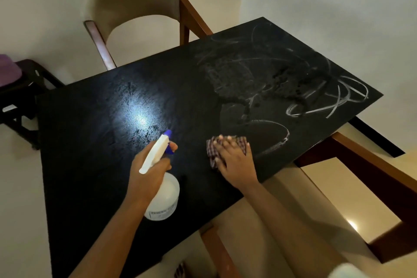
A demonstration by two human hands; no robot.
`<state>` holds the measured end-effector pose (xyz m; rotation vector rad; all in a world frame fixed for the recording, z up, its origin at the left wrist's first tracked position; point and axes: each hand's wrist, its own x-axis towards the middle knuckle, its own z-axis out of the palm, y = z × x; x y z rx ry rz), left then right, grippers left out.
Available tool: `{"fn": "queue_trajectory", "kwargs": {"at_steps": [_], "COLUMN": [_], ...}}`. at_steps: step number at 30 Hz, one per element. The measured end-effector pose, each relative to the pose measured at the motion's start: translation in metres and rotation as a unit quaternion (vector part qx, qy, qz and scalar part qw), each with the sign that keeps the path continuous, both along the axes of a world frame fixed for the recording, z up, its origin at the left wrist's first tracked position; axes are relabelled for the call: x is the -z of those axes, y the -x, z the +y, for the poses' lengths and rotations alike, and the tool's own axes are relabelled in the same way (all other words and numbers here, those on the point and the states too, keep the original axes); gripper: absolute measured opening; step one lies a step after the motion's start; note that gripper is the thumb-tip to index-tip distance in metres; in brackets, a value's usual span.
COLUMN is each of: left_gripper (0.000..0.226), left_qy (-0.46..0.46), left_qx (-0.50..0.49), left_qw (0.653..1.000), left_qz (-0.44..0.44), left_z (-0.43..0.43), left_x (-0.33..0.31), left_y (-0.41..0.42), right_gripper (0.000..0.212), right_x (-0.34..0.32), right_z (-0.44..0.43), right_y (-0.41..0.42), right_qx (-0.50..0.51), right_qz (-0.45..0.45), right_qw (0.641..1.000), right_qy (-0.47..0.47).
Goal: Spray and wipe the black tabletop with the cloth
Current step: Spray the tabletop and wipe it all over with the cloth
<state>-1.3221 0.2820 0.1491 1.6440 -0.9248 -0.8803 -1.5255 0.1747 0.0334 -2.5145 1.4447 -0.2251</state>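
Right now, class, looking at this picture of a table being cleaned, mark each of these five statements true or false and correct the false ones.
1. The left hand holds the spray bottle. True.
2. The right hand lies flat on the checked cloth. True.
3. The cloth lies at the far corner of the tabletop. False: it lies close to the near edge.
4. The white streaks are on the left half of the tabletop. False: they are on the right half.
5. A chair stands at the far side of the tabletop. True.
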Motion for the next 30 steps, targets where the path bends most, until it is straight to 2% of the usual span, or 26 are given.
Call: {"fn": "queue_trajectory", "kwargs": {"at_steps": [3, 5, 7, 12, 15, 17, 20, 23, 25, 28, 30], "left_gripper": [0.038, 0.040, 0.043, 0.055, 0.059, 0.057, 0.043, 0.044, 0.046, 0.043, 0.041], "left_qy": [0.035, 0.055, 0.074, 0.113, 0.129, 0.141, 0.158, 0.159, 0.161, 0.169, 0.172], "left_qx": [-0.018, -0.029, -0.032, -0.019, -0.006, -0.006, -0.021, -0.028, -0.027, -0.025, -0.026], "left_qw": [0.999, 0.998, 0.997, 0.993, 0.990, 0.989, 0.985, 0.986, 0.986, 0.985, 0.985], "left_qz": [-0.015, -0.019, -0.020, -0.035, -0.056, -0.053, -0.072, -0.046, -0.035, -0.022, -0.013], "left_z": [-0.004, -0.006, -0.008, -0.012, -0.010, -0.007, -0.002, -0.001, -0.001, 0.000, 0.000], "left_x": [0.002, 0.003, 0.005, 0.014, 0.018, 0.022, 0.029, 0.029, 0.030, 0.031, 0.030], "left_y": [-0.001, 0.000, 0.000, -0.007, -0.005, -0.005, -0.007, -0.006, -0.006, -0.007, -0.007], "right_gripper": [0.054, 0.056, 0.059, 0.060, 0.059, 0.061, 0.062, 0.061, 0.060, 0.059, 0.058], "right_x": [-0.004, -0.005, -0.001, 0.006, 0.007, 0.007, 0.004, -0.001, -0.003, 0.000, 0.002], "right_z": [-0.042, -0.043, -0.024, 0.054, 0.036, 0.004, -0.042, -0.050, -0.029, 0.016, 0.032], "right_y": [-0.010, -0.015, -0.013, 0.013, 0.017, 0.006, -0.019, -0.043, -0.052, -0.042, -0.026], "right_qx": [0.094, 0.109, 0.066, -0.123, -0.158, -0.118, -0.007, 0.056, 0.004, -0.131, -0.165], "right_qz": [0.017, 0.025, 0.021, 0.008, 0.031, 0.045, 0.051, 0.062, 0.054, 0.039, 0.040], "right_qw": [0.995, 0.993, 0.997, 0.992, 0.985, 0.991, 0.999, 0.996, 0.998, 0.991, 0.985], "right_qy": [-0.018, -0.026, -0.031, 0.022, 0.064, 0.051, 0.005, -0.022, -0.020, 0.008, 0.032]}}
